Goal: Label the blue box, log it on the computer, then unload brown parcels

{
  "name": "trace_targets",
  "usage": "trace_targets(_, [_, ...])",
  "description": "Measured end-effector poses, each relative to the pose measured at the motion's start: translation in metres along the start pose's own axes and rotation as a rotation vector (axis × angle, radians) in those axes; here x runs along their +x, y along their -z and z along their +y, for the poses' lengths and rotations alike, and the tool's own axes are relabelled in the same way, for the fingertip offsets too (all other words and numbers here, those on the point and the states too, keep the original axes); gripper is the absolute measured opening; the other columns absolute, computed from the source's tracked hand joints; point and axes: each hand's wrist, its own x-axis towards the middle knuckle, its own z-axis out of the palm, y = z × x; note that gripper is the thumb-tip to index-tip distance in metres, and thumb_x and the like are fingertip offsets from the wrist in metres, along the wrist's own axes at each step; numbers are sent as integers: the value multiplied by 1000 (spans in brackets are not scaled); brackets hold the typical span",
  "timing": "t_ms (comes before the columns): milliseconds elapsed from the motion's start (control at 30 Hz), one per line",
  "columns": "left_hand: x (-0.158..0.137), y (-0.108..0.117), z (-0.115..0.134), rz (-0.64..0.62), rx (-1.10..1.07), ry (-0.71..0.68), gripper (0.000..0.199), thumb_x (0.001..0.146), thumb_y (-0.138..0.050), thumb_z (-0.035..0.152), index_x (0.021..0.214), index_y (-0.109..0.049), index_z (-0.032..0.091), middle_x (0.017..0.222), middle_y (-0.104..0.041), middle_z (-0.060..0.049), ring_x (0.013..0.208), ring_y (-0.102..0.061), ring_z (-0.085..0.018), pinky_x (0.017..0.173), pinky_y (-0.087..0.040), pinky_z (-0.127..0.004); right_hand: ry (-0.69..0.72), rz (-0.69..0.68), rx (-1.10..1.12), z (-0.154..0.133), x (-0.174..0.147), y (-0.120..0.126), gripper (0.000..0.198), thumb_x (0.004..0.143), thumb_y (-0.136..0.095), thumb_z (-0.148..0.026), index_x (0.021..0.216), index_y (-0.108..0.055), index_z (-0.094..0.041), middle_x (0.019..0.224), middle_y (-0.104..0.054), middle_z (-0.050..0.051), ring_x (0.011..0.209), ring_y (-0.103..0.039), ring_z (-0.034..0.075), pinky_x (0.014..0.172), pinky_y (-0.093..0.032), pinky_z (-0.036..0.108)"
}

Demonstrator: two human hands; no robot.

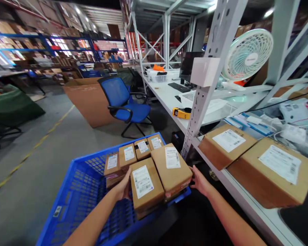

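Two larger cardboard boxes with white labels sit side by side at the near right end of a blue plastic crate [66, 191]. My left hand [123, 186] presses on the left side of the left cardboard box [154, 182], its fingers partly hidden. Against the right side of the right cardboard box [157, 155] is my right hand [199, 179], fingers bent at its edge. The pair is held between my two hands. Behind them, several smaller labelled boxes [128, 153] stand in a row along the crate's far side.
Two more labelled boxes [228, 140] lie on the white bench [248, 205] at my right, beside a metal post [195, 116]. A yellow tape measure-like tool [181, 113] and a fan [248, 56] are there too. Beyond the crate stand a blue chair [128, 102] and a big carton [89, 102].
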Motion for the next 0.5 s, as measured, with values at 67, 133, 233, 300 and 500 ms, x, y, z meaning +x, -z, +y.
trace_targets(67, [4, -13, -23, -156, -354, 129, 71, 94, -34, 74, 114, -67, 14, 106, -78, -21, 97, -76, -34, 89, -60, -51, -50, -72, 42, 1, 16, -3, 81, 75, -62, -79, 141, -54, -33, 145, -63, 9, 132, -54, 36, 104, -40, 58])
trace_targets(133, [6, -20, -35, -200, -529, 177, 55, 96, -46, 60, 120, -66, 14, 109, -78, -19, 99, -77, -30, 93, -60, -45, -90, -91, 48, 1, 23, -5, 73, 70, -72, -69, 130, -61, -29, 129, -71, 9, 118, -61, 35, 97, -45, 53])
trace_targets(233, [3, -22, -38, -135, -562, 182, 46, 93, -61, 49, 123, -65, 14, 107, -80, -15, 95, -78, -29, 86, -63, -41, -154, -103, 51, 0, 27, -3, 56, 70, -75, -59, 109, -67, -21, 105, -76, 11, 101, -66, 32, 88, -48, 46])
trace_targets(300, [-1, -21, -36, -70, -573, 185, 44, 92, -66, 45, 124, -65, 14, 104, -80, -14, 89, -78, -29, 79, -64, -40, -167, -98, 62, -2, 26, -3, 49, 70, -74, -55, 104, -66, -20, 97, -76, 9, 94, -66, 29, 84, -48, 42])
trace_targets(500, [-19, -10, -9, 38, -661, 83, 43, 90, -67, 24, 130, -64, 8, 95, -81, -15, 81, -79, -28, 79, -65, -39, -187, -69, 71, -11, 11, -12, 44, 72, -70, -52, 104, -64, -22, 88, -73, 4, 87, -63, 26, 79, -45, 40])
